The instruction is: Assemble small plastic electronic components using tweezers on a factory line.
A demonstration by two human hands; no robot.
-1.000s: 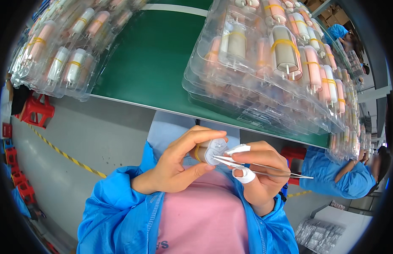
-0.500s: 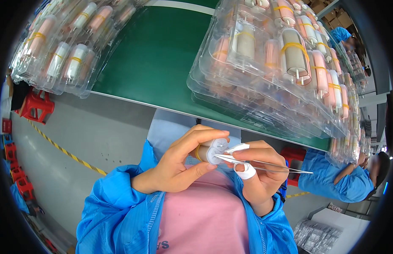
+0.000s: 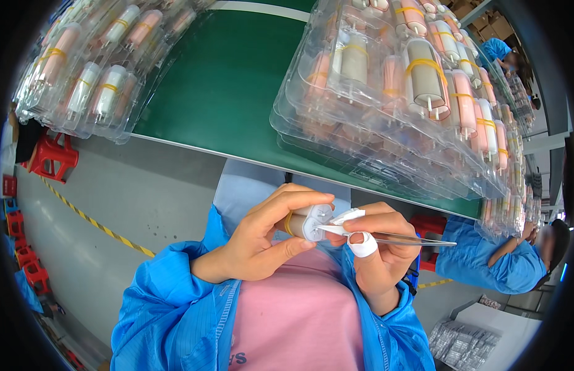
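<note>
In my left hand [image 3: 262, 232] is a grey-brown twin-tube piece [image 3: 296, 224], wrapped by a yellow rubber band. Its pale, two-lobed end [image 3: 318, 213] faces my right hand. The fingers curl over the top and the thumb presses from below. My right hand [image 3: 379, 241] pinches a pair of metal tweezers [image 3: 410, 238], with white wrapping on the thumb and a forefinger. The tweezer tips meet the lower lobe of the pale end; whether they grip anything there is too small to tell.
Stacked clear plastic trays [image 3: 361, 133] of banded pink, white and grey pieces stand on the green table [image 3: 212, 93] at the right. More trays [image 3: 82, 86] are at the far left. A person in blue [image 3: 491, 256] sits at right. Red stools [image 3: 55, 157] stand on the floor.
The tweezer arms, spread apart before, are now pressed together, with the tips still at the lower lobe. My right thumb has shifted slightly. My left hand keeps its hold.
</note>
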